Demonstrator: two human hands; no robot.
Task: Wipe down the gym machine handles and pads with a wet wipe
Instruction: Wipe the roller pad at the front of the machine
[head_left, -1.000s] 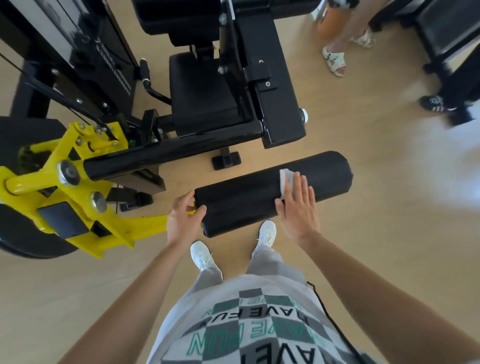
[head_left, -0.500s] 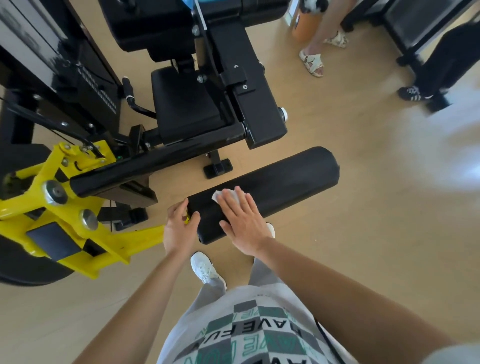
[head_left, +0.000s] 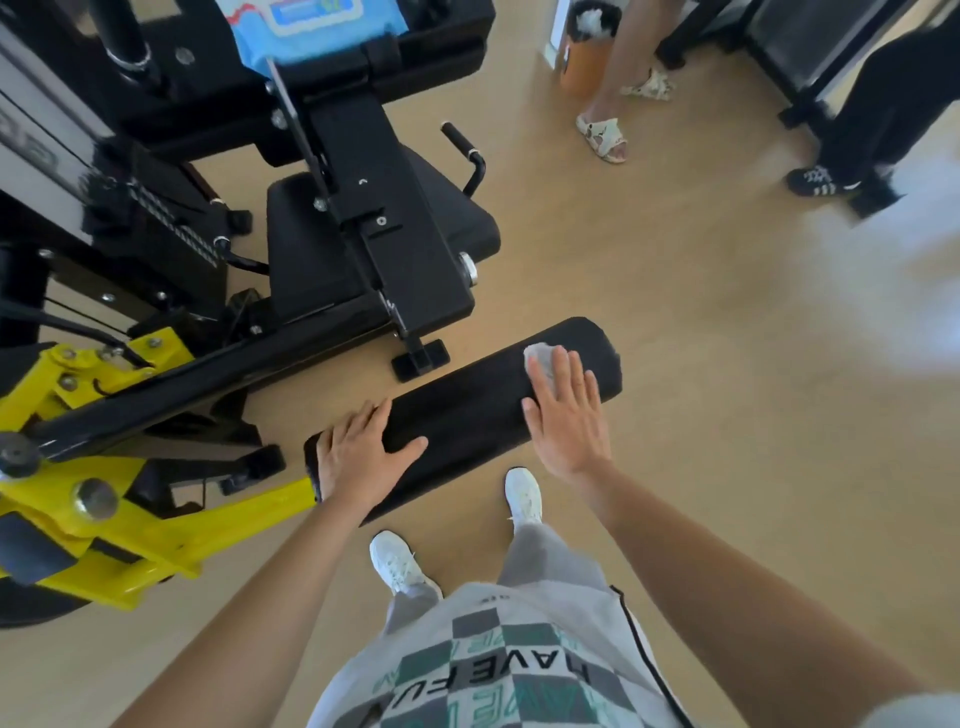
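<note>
A black cylindrical roller pad (head_left: 467, 410) juts out from the yellow lever arm (head_left: 130, 519) of the gym machine. My left hand (head_left: 358, 457) rests flat over the pad's left end, thumb spread along the top. My right hand (head_left: 566, 410) lies flat near the pad's right end, pressing a white wet wipe (head_left: 537, 358) against it; the wipe sticks out beyond my fingertips. A blue pack of wipes (head_left: 311, 26) sits on the machine's upper pad at the top.
The black seat (head_left: 452, 218) and frame (head_left: 400, 270) of the machine stand just behind the roller, with a side handle (head_left: 467, 156). Two other people's feet (head_left: 602, 135) (head_left: 815, 182) stand on the wooden floor at upper right. My own white shoes (head_left: 522, 493) are under the pad.
My right hand slid the wipe along the pad from its left end to near its right end. My left hand shifted further onto the pad's left end. The view tilted up.
</note>
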